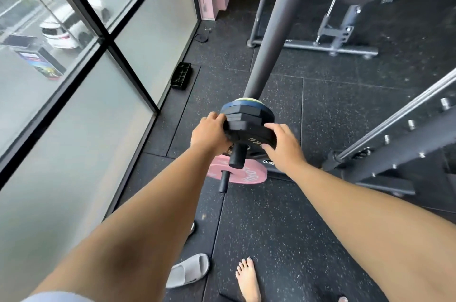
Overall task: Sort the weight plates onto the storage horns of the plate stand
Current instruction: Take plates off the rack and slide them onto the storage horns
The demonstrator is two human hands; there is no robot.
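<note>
2 hands (209, 135) (283, 147) at plate (249, 132) edges — on horn (238, 156)

1. Black weight plate (249, 132): matt, rubbery-looking coat, pale lettering.
2. Storage horn (237, 156): smooth matt black, plastic or rubber, hard to tell which.
3. Pink plate (246, 174): matt pink, rubber look, white print.
4. Floor (283, 227): black rubber tiles, rough, flecked with pale specks.
5. Grey post (276, 30): smooth painted metal, satin sheen.
6. Rack pegs (410, 125): bare shiny metal.
7. Window (74, 141): glass, partly frosted, frame matt black.
8. Slipper (190, 269): pale grey, matt, foam-like.
</note>
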